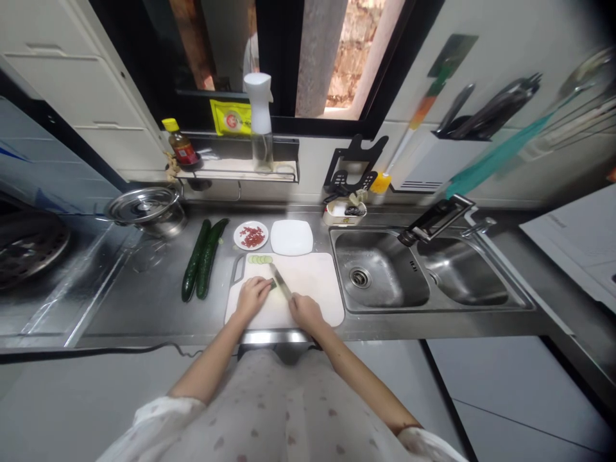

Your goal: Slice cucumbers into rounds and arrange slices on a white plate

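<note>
A knife (pixel 281 283) is gripped in my right hand (pixel 307 312), its blade slanting up and left over the white cutting board (pixel 317 282). My left hand (pixel 253 298) has its fingers closed on a short green cucumber piece (pixel 273 284), right beside the blade. Several pale green cucumber slices (pixel 260 259) lie in a row near the board's top left. Behind the board are a small white plate (pixel 237 237) with chopped red pieces (pixel 253 236) and a bare square white plate (pixel 291 237). Two whole cucumbers (pixel 194 263) rest on the steel counter to the left.
A double sink (pixel 385 269) with a black faucet (pixel 436 218) adjoins the board's right side. A lidded steel pot (pixel 149 208) stands back left. Bottles sit on a rack (pixel 235 174) below the window; a knife holder (pixel 433 160) hangs at right.
</note>
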`<state>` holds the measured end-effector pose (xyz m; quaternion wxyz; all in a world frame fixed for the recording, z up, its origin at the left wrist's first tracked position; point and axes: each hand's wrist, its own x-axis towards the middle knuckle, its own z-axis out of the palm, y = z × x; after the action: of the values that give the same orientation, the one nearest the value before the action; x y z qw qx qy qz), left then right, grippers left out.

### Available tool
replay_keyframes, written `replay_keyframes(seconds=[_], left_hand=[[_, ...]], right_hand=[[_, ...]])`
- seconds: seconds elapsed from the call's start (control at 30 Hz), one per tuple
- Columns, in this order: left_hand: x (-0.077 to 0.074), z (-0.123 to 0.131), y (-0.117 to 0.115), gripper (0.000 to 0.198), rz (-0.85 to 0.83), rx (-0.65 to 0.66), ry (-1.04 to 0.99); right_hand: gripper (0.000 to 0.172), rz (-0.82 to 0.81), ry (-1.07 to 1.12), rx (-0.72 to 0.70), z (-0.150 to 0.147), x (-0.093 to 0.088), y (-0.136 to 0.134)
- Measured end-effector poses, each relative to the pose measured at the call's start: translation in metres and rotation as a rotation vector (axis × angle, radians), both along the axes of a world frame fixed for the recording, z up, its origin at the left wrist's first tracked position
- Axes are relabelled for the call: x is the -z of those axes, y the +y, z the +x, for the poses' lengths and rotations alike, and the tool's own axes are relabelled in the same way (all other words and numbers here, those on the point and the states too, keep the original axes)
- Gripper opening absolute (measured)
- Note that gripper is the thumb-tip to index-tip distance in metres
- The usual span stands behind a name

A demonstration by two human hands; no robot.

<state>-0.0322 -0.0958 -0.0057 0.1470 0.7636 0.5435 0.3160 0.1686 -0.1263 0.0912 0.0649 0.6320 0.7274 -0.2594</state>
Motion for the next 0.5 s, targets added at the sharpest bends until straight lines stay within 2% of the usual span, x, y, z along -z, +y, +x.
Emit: replay_keyframes(seconds=[0.5], left_hand=[[0.011, -0.001, 0.001, 0.027, 0.045, 0.038, -0.035]], right_hand=[[0.034, 0.015, -0.019, 0.001, -0.01, 0.0, 0.0]])
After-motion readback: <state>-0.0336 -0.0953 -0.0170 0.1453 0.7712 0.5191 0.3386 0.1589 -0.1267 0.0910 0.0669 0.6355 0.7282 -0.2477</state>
